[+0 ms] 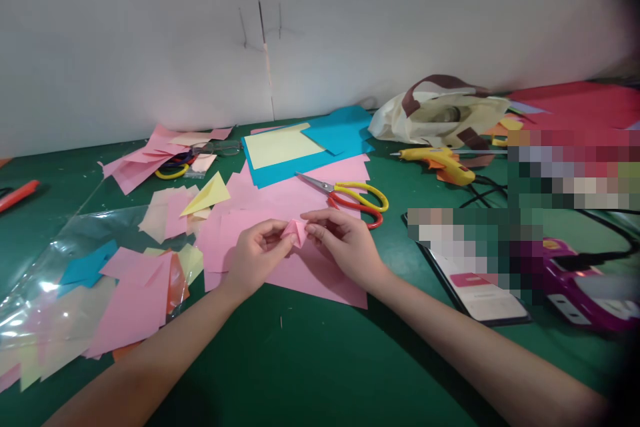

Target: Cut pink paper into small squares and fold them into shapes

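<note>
Gripping a folded pink paper (295,231) between closed fingers of the left hand (257,253) and the right hand (351,245), on the near side of the scissors (326,187). Possibly risking a crooked crease or tear through uneven pulling, or bumping the scissors through careless reaching.

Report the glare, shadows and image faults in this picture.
Head view: bright glare on the clear plastic; head view: soft shadow on the green table below the right forearm; head view: coarse pixel blocks over part of the phone; head view: no glare on the folded pink paper.
</note>
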Motion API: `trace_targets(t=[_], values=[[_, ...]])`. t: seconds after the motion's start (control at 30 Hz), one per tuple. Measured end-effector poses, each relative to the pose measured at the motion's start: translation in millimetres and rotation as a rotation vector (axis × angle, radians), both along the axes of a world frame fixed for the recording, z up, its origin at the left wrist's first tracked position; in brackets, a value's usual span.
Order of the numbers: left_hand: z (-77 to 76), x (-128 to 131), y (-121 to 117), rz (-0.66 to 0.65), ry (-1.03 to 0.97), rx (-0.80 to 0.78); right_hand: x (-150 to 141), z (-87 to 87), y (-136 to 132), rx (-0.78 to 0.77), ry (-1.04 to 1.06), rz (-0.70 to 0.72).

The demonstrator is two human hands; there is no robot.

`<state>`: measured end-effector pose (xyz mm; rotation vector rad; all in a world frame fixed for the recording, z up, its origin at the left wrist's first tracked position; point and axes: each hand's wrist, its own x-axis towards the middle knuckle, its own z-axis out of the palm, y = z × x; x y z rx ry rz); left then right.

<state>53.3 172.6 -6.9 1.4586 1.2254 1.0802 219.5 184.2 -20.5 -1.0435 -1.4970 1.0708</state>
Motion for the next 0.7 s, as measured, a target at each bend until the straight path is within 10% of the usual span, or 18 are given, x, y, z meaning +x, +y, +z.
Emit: trace_targets(t=[0.7], values=[[0.7, -1.1, 0.4, 0.002, -0.04, -0.075, -0.3, 2.4, 1.7, -0.014, 0.035, 0.031]])
